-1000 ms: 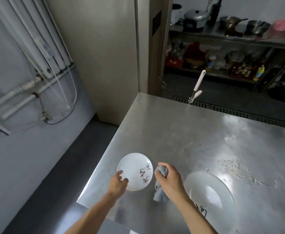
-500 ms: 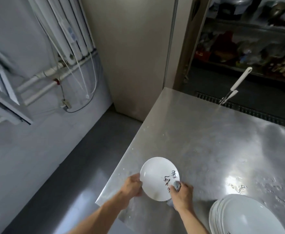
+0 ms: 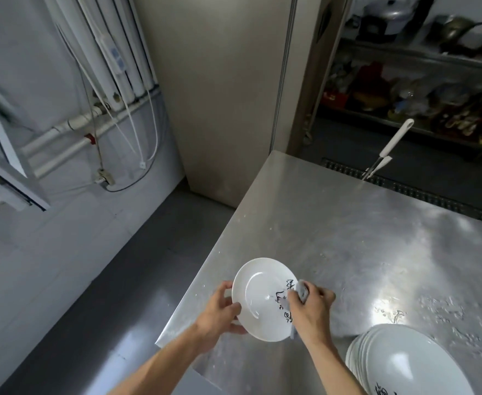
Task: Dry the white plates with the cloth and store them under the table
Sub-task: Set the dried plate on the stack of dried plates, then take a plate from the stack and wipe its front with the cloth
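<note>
A white plate [image 3: 258,300] with black writing on its right side is held tilted above the near left corner of the steel table [image 3: 362,243]. My left hand [image 3: 220,315] grips the plate's left rim, thumb on top. My right hand [image 3: 309,307] holds a small grey cloth [image 3: 301,292] bunched against the plate's right side, over the writing. A stack of several white plates [image 3: 405,363] sits on the table at the lower right, near the front edge.
Water drops and wet smears [image 3: 433,306] lie on the table's right part. A white-handled tool [image 3: 388,149] sticks up at the table's far edge. A beige cabinet [image 3: 220,95] stands behind the left corner. Grey floor [image 3: 120,280] lies to the left; shelves with pots [image 3: 433,67] are beyond.
The view has swung left and down. The plate has come up off the table into both hands, and the cloth has moved from beside the plate onto its right side.
</note>
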